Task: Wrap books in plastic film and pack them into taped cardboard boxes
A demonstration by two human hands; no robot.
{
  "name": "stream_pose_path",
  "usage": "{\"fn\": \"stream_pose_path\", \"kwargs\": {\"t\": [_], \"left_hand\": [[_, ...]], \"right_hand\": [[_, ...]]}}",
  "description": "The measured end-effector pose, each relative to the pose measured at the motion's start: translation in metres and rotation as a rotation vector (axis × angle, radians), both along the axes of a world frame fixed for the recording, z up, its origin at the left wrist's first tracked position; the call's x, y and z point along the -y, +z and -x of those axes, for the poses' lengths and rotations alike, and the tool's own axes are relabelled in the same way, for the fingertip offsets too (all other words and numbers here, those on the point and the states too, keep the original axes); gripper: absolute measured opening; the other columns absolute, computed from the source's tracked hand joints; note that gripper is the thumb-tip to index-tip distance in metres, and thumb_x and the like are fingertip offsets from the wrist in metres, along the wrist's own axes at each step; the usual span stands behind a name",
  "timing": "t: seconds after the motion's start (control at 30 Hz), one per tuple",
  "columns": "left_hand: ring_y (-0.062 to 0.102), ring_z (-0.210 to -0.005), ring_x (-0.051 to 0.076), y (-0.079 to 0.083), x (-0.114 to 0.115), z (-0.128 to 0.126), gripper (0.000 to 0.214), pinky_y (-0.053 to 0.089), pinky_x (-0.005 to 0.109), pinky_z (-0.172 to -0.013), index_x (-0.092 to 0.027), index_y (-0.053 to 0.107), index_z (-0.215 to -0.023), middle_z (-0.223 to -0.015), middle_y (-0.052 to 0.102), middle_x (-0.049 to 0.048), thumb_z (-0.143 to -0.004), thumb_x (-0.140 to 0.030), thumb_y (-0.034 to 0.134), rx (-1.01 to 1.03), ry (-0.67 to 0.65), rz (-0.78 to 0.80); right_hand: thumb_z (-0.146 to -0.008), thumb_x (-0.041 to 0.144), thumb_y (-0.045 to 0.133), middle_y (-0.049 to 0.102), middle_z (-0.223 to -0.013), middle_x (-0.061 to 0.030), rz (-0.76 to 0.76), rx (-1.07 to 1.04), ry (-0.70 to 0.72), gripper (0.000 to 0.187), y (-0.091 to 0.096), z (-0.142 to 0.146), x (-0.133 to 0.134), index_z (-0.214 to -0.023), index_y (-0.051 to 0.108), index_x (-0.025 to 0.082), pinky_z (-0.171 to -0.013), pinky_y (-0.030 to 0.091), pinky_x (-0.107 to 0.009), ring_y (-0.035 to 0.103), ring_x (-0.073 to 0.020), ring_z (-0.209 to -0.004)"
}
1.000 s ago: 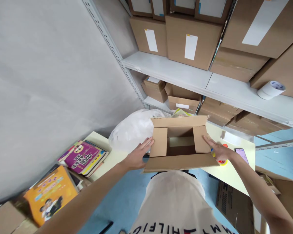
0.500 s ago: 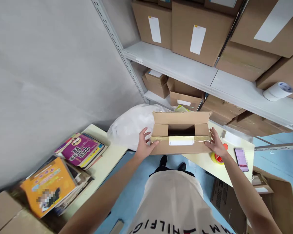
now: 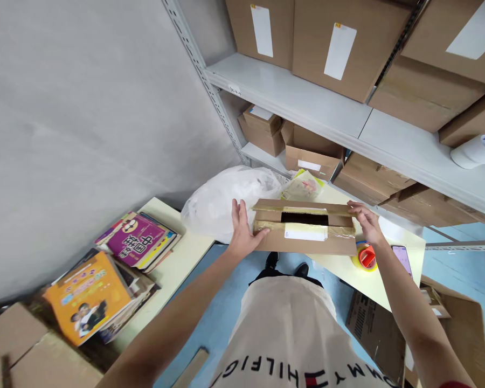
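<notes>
A brown cardboard box [image 3: 303,242] sits at the near edge of a pale yellow table [image 3: 380,285]. Its two long top flaps are folded almost together, leaving a dark slit between them. Old tape and a white label run along the near flap. My left hand [image 3: 242,229] grips the box's left end, thumb on the near flap and fingers up the side. My right hand [image 3: 364,221] presses on the far flap at the right end.
An orange-and-yellow tape dispenser [image 3: 364,256] and a phone [image 3: 402,260] lie right of the box. A white plastic bag [image 3: 230,199] bulges to its left. Stacked books [image 3: 135,245] cover the left table. Shelves of cardboard boxes [image 3: 327,48] rise behind, with a tape roll [image 3: 475,151].
The box's flaps stood open a second ago; the short flaps were folded in, then the near long flap, and now the far long flap is coming down. Both hands shifted onto the flaps.
</notes>
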State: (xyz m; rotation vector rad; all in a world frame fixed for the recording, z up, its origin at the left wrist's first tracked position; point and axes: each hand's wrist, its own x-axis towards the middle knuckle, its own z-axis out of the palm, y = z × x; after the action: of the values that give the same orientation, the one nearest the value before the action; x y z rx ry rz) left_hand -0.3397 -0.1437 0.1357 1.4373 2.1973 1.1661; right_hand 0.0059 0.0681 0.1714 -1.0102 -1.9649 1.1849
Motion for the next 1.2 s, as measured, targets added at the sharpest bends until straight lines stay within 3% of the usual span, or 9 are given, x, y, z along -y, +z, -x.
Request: {"fn": "stream_pose_path", "kwargs": {"t": [0.1, 0.23, 0.37, 0.57, 0.73, 0.9, 1.0, 1.1, 1.2], "left_hand": [[0.005, -0.151, 0.044, 0.019, -0.001, -0.001, 0.088, 0.018, 0.065, -0.117, -0.023, 0.024, -0.157, -0.166, 0.003, 0.0182, -0.083, -0.047, 0.066, -0.269, -0.099, 0.101], [0.015, -0.152, 0.038, 0.044, -0.007, -0.013, 0.054, 0.01, 0.067, -0.117, -0.029, 0.049, -0.145, -0.162, 0.029, 0.0105, -0.092, -0.02, 0.047, -0.509, -0.332, 0.226], [0.032, -0.147, 0.031, 0.051, -0.019, -0.043, 0.062, 0.008, 0.062, -0.12, -0.021, 0.043, -0.15, -0.155, 0.041, 0.0134, -0.09, -0.01, 0.036, -0.574, -0.498, 0.275], [0.025, -0.15, 0.033, 0.043, -0.038, -0.097, 0.067, 0.009, 0.062, -0.12, -0.011, 0.028, -0.155, -0.16, 0.03, 0.0175, -0.096, -0.039, 0.043, -0.591, -0.517, 0.334], [0.026, -0.149, 0.033, 0.04, -0.046, -0.11, 0.072, 0.008, 0.06, -0.121, -0.013, 0.026, -0.156, -0.16, 0.029, 0.0174, -0.095, -0.046, 0.045, -0.595, -0.552, 0.326], [0.029, -0.148, 0.034, 0.036, -0.048, -0.106, 0.071, 0.011, 0.06, -0.12, -0.012, 0.027, -0.155, -0.159, 0.032, 0.0185, -0.096, -0.047, 0.043, -0.567, -0.547, 0.333], [0.03, -0.148, 0.035, 0.034, -0.049, -0.105, 0.072, 0.013, 0.06, -0.12, -0.011, 0.028, -0.155, -0.158, 0.033, 0.0193, -0.095, -0.047, 0.043, -0.552, -0.546, 0.318], [0.03, -0.147, 0.036, 0.032, -0.049, -0.106, 0.072, 0.013, 0.059, -0.12, -0.01, 0.029, -0.155, -0.158, 0.033, 0.0202, -0.095, -0.048, 0.041, -0.542, -0.542, 0.305], [0.032, -0.147, 0.037, 0.031, -0.049, -0.105, 0.071, 0.013, 0.059, -0.119, -0.011, 0.03, -0.154, -0.157, 0.034, 0.0207, -0.094, -0.048, 0.041, -0.528, -0.525, 0.293]], "right_hand": [[-0.087, 0.064, 0.055, 0.064, -0.129, -0.0109, -0.124, 0.198, 0.026, 0.043, 0.008, -0.005, 0.008, -0.09, 0.074, 0.025, -0.106, 0.044, -0.05, 0.057, -0.0304, -0.124], [-0.09, 0.048, 0.055, 0.06, -0.136, -0.0085, -0.252, 0.381, 0.071, 0.031, 0.013, -0.004, 0.012, -0.1, 0.076, 0.027, -0.109, 0.043, -0.049, 0.057, -0.0291, -0.125], [-0.091, 0.038, 0.052, 0.061, -0.134, -0.0096, -0.325, 0.499, 0.069, 0.029, 0.01, -0.001, 0.017, -0.105, 0.074, 0.025, -0.107, 0.046, -0.048, 0.059, -0.0294, -0.122], [-0.094, 0.033, 0.045, 0.063, -0.131, -0.0138, -0.363, 0.512, -0.004, 0.033, -0.003, 0.01, 0.034, -0.103, 0.074, 0.019, -0.108, 0.044, -0.05, 0.056, -0.0308, -0.127], [-0.094, 0.047, 0.047, 0.056, -0.143, -0.0104, -0.249, 0.378, -0.035, 0.04, 0.0, -0.016, 0.029, -0.113, 0.073, 0.023, -0.114, 0.04, -0.048, 0.051, -0.0295, -0.133], [-0.089, 0.054, 0.05, 0.073, -0.11, -0.0143, -0.089, 0.332, -0.552, 0.045, -0.018, -0.106, 0.018, -0.106, 0.071, 0.018, -0.093, 0.053, -0.049, 0.068, -0.0288, -0.101], [-0.082, 0.043, 0.059, 0.076, -0.092, -0.0124, 0.185, 0.464, -0.598, 0.036, -0.047, -0.141, 0.033, -0.104, 0.068, 0.016, -0.08, 0.057, -0.043, 0.071, -0.0261, -0.083], [-0.081, 0.032, 0.06, 0.077, -0.092, -0.0102, 0.376, 0.606, -0.594, 0.031, -0.075, -0.139, 0.053, -0.107, 0.063, 0.018, -0.075, 0.056, -0.037, 0.072, -0.0242, -0.083], [-0.086, 0.03, 0.059, 0.074, -0.101, -0.0113, 0.407, 0.772, -0.538, 0.028, -0.098, -0.117, 0.065, -0.11, 0.058, 0.018, -0.081, 0.054, -0.036, 0.07, -0.0255, -0.094]]}}
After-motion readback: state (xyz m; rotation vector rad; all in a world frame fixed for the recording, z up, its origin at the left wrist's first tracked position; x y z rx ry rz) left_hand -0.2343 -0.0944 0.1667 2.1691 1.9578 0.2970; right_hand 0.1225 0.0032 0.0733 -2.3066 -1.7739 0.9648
